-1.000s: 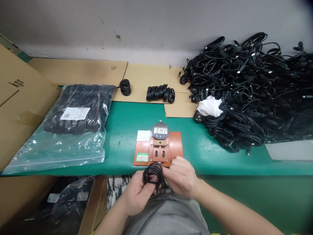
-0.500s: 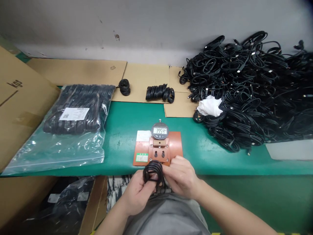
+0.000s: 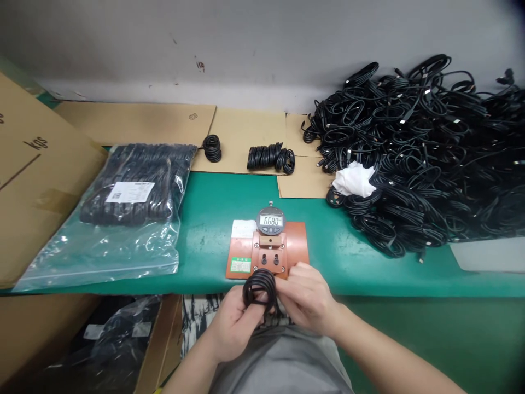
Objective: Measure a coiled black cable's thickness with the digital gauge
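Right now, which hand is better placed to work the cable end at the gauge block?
Probably the right hand: its fingers touch the orange gauge block. The left hand holds the cable coil.

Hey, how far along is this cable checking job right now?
Looks done: a sealed bag of coils on the left and a few loose coils on the cardboard behind. In hand: the left hand grips one coiled cable and the right hand works at the gauge fixture, whose display reads 6680. Left: a big pile of cables on the right, so most remains.
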Motion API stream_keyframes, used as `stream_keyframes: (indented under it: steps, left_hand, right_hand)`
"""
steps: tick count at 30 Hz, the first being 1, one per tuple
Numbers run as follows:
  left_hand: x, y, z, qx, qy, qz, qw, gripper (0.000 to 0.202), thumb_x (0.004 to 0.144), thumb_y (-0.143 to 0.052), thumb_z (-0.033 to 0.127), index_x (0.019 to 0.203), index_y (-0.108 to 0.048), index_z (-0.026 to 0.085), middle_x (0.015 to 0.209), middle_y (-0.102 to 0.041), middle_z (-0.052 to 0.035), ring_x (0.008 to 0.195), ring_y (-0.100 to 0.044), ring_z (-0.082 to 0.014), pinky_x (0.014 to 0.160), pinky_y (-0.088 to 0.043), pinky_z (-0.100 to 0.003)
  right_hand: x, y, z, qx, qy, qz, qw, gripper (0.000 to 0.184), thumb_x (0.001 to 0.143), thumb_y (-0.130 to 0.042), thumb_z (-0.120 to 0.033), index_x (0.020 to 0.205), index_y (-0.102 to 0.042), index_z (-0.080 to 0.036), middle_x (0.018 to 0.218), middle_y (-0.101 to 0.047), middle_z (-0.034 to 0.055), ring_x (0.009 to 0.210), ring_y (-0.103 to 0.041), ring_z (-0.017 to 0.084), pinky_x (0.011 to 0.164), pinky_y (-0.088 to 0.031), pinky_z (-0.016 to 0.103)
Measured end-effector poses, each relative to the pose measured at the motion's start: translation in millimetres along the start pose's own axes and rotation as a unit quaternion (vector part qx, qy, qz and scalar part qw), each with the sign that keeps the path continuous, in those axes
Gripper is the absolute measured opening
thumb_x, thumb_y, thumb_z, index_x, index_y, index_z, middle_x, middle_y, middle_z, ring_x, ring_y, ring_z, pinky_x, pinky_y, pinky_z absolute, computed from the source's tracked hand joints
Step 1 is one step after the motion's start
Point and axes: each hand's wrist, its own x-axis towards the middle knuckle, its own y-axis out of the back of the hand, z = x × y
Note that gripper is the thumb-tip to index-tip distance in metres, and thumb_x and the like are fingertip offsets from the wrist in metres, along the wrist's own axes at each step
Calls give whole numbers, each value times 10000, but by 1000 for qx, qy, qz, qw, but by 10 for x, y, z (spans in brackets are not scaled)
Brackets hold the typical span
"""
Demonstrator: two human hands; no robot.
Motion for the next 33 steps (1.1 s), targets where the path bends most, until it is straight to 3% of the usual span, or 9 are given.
stream_keyframes:
  steps: [21, 25, 30, 33]
  left_hand:
    - [7, -13, -17, -5, 13, 5, 1000, 437, 981, -411, 455, 743, -590, 136, 605, -513, -17, 550, -453, -129, 537, -385, -240]
    - [-37, -12, -30, 7, 13, 6, 1000, 461, 970, -415, 492, 744, -598, 134, 624, -533, -29, 555, -464, -132, 542, -411, -241]
    - [-203, -83, -110, 23, 38, 50, 998, 498, 944, -451, 546, 720, -621, 135, 691, -626, -76, 616, -556, -158, 577, -473, -236]
    - [-292, -145, -172, 3, 71, 113, 991, 534, 869, -533, 632, 668, -632, 148, 608, -626, -51, 573, -577, -161, 540, -486, -213]
  right_hand:
    - [14, -1, -20, 21, -15, 6, 1000, 226, 920, -484, -84, 1081, -619, -166, 634, -511, -3, 572, -430, 142, 552, -277, 291]
    - [-10, -13, 2, 12, 10, 14, 1000, 226, 907, -495, -85, 1082, -619, -156, 610, -490, -12, 554, -420, 140, 540, -263, 301]
    - [-48, -25, -60, 62, 36, 85, 994, 219, 870, -526, -93, 1062, -608, -162, 617, -553, -6, 533, -475, 130, 525, -340, 276]
    - [-46, -68, -200, 174, -57, 151, 971, 224, 847, -537, -131, 1059, -593, -177, 696, -607, 24, 580, -552, 128, 544, -438, 231]
